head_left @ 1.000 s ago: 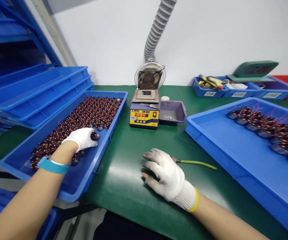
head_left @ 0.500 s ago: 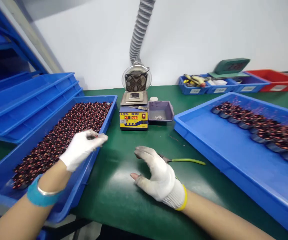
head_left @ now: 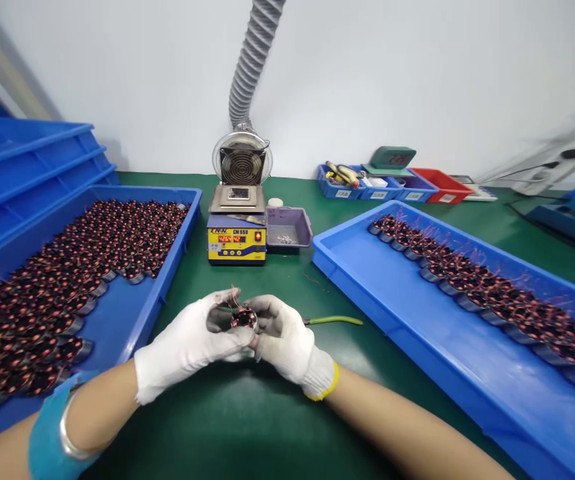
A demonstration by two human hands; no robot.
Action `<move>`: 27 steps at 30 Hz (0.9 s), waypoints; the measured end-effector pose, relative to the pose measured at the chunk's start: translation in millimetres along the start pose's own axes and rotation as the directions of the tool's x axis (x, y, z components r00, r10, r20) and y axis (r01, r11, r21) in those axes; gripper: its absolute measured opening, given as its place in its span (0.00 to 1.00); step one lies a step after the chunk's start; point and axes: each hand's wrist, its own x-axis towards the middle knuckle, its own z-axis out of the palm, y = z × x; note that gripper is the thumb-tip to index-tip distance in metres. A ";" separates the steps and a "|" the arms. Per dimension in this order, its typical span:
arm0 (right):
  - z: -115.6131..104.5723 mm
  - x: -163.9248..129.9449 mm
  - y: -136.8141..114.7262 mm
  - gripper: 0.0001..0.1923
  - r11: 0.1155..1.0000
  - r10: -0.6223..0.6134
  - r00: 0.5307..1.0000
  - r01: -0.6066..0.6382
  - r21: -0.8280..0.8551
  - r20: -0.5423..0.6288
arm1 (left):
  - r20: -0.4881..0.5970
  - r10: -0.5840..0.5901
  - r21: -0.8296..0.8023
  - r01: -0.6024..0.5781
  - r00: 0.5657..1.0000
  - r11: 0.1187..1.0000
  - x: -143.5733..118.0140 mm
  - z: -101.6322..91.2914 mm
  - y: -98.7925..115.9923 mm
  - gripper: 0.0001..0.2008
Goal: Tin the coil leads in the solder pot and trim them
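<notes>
Over the green bench, both gloved hands meet at a small round motor stator point(head_left: 244, 318), dark with copper windings and thin loose wires sticking up. My left hand point(head_left: 202, 333), in a white glove, grips it from the left with thumb and fingers. From the right, my right hand point(head_left: 284, 337) closes its fingertips on the same stator; its glove has a yellow cuff. Many similar stators point(head_left: 112, 233) fill much of the left blue tray point(head_left: 140, 320). More stators with upright wires stand in rows along the far side of the right blue tray point(head_left: 407, 300).
Behind the hands stands a yellow-and-blue solder pot point(head_left: 237, 243) beneath a grey duct hose point(head_left: 254, 57). Beside it sits a purple-grey bin point(head_left: 302, 230). A green-handled tool point(head_left: 334, 320) lies right of my right hand. Small blue bins point(head_left: 377, 190) and a red bin point(head_left: 442, 187) line the wall.
My left hand has come from the left tray's edge to the middle. My right hand has closed from an open pose onto the stator. The view has shifted to the right.
</notes>
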 end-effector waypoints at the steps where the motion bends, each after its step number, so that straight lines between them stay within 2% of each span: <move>1: 0.4 0.2 -0.7 0.24 0.999 0.011 1.000 -0.012 0.038 0.021 | 0.040 0.006 -0.024 -0.005 0.999 1.000 -1.5 -0.4 0.4 0.33; 3: 1.0 -0.1 -0.6 0.23 0.997 0.008 0.999 -0.012 0.079 0.048 | 0.079 0.025 -0.021 -0.024 0.997 1.000 -2.9 -1.2 1.1 0.31; 7: 1.9 -2.2 2.1 0.22 0.997 0.008 0.998 -0.012 0.075 0.060 | 0.074 0.082 0.047 -0.086 0.994 0.995 -0.4 -4.3 -0.3 0.24; 10: 2.5 -3.8 2.6 0.21 0.998 0.033 0.997 -0.037 0.052 0.069 | 0.094 0.120 0.003 -0.121 0.988 0.993 1.1 -4.4 -4.9 0.21; 12: 2.9 -4.3 1.9 0.23 0.996 0.059 0.995 -0.064 0.064 0.075 | 0.053 0.162 -0.043 -0.160 0.985 0.986 1.2 -2.9 -8.9 0.19; 16: 2.9 -3.5 0.8 0.25 0.994 0.036 0.998 -0.042 0.101 0.060 | -0.119 0.228 -0.167 -0.246 0.966 0.955 2.3 -1.1 -12.4 0.18; 19: 1.5 -2.7 2.6 0.26 0.994 0.018 0.999 -0.022 0.108 0.043 | -0.222 0.198 -0.300 -0.260 0.955 0.918 5.0 -3.4 -5.9 0.20; 22: -0.8 -3.1 6.2 0.27 0.994 0.034 0.999 -0.038 0.099 0.033 | -0.304 0.090 -0.414 -0.217 0.948 0.884 6.9 -6.8 5.0 0.26; 24: -2.6 -4.3 7.7 0.27 0.997 0.012 0.999 -0.015 0.081 0.044 | -0.295 0.024 -0.445 -0.160 0.955 0.881 6.9 -7.7 10.3 0.31; 27: -6.8 -4.7 3.7 0.26 0.996 -0.083 0.995 0.081 0.042 0.053 | -0.247 -0.014 -0.462 -0.105 0.969 0.881 6.5 -7.0 11.2 0.35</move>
